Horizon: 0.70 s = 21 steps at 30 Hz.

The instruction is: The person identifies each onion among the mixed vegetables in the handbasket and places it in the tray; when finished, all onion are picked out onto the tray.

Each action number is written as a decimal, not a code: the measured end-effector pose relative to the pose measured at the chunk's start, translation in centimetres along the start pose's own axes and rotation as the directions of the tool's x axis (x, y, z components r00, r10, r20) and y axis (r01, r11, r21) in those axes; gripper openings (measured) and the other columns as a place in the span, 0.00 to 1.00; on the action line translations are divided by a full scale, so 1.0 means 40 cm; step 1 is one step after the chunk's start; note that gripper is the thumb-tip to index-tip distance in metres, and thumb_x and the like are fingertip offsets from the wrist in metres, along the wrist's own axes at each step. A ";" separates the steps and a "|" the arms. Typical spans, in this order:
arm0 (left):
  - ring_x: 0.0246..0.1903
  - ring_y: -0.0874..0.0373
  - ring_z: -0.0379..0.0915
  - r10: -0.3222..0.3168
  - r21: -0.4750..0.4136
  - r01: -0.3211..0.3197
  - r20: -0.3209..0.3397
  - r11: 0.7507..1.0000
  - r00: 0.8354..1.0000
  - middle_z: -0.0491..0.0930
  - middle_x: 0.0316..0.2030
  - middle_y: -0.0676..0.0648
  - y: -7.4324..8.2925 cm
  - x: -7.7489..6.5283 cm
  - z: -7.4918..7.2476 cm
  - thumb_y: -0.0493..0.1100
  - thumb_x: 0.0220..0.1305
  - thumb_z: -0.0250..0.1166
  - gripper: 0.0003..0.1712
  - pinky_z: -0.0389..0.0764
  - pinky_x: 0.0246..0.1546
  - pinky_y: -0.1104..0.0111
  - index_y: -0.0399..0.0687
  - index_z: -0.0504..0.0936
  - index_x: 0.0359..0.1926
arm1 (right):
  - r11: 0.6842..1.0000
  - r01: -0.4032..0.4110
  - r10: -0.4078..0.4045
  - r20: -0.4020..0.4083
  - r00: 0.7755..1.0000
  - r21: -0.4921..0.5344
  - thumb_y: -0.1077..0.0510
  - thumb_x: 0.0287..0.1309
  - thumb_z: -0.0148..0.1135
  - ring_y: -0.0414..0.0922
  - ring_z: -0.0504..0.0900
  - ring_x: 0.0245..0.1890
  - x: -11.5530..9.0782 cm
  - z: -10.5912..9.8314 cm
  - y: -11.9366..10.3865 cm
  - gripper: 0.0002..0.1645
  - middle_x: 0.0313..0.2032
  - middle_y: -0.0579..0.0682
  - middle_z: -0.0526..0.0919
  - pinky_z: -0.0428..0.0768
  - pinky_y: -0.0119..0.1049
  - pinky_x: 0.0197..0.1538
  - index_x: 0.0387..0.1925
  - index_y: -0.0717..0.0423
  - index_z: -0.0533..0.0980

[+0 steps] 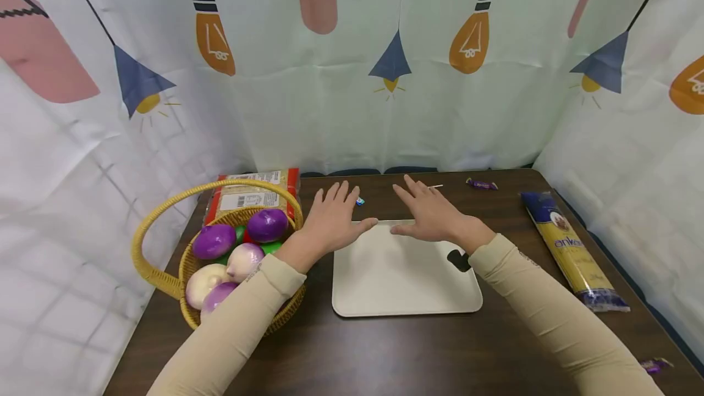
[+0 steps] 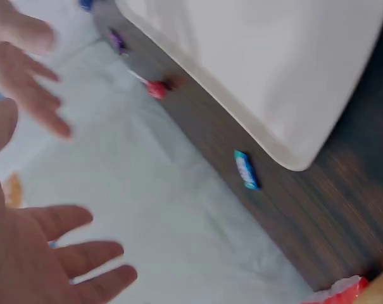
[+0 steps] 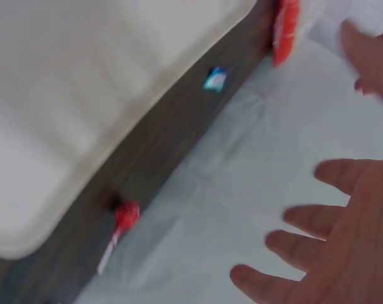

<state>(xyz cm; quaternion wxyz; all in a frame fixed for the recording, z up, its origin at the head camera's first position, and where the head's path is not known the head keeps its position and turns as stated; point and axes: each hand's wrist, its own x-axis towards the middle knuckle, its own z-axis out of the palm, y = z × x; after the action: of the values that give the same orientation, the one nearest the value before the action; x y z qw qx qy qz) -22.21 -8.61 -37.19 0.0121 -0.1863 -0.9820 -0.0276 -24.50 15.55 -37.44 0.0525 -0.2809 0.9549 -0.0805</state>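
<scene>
Both hands hover over the far part of a white rectangular tray [image 1: 407,289], with nothing in them. My left hand [image 1: 332,219] has its fingers spread, the thumb pointing inward. Facing it, my right hand [image 1: 431,212] is likewise spread, thumb toward the left one. Beyond the tray's far edge lie a small blue-wrapped candy [image 2: 246,170] and a red lollipop [image 3: 126,215] with a white stick; in the head view the right hand hides most of the lollipop. A small black object [image 1: 459,260] shows by the right sleeve, overlapping the tray.
Left of the tray stands a wicker basket [image 1: 187,261] of purple and white onions and other produce, its tall handle upright. Red-edged packets [image 1: 250,199] lie behind it. At right are a yellow-and-blue pasta bag [image 1: 574,252] and purple-wrapped candies [image 1: 481,184]. A printed curtain [image 1: 341,109] surrounds the table.
</scene>
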 end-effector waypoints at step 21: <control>0.42 0.49 0.73 -0.488 -0.429 -0.255 -0.837 0.866 -0.248 0.79 0.36 0.36 -0.184 -0.413 -0.079 0.43 0.55 0.59 0.18 0.67 0.43 0.73 0.27 0.76 0.27 | 0.706 0.394 -0.084 -0.482 0.872 0.589 0.61 0.58 0.66 0.49 0.80 0.52 -0.031 0.293 -0.351 0.23 0.54 0.48 0.80 0.79 0.43 0.52 0.56 0.54 0.76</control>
<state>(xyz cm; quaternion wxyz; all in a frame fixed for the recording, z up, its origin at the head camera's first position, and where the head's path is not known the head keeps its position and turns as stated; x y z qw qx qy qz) -9.49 -21.67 -34.97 0.7290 0.0144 -0.5585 -0.3955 -14.34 3.15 -46.29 -0.0678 -0.3431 0.8027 -0.4831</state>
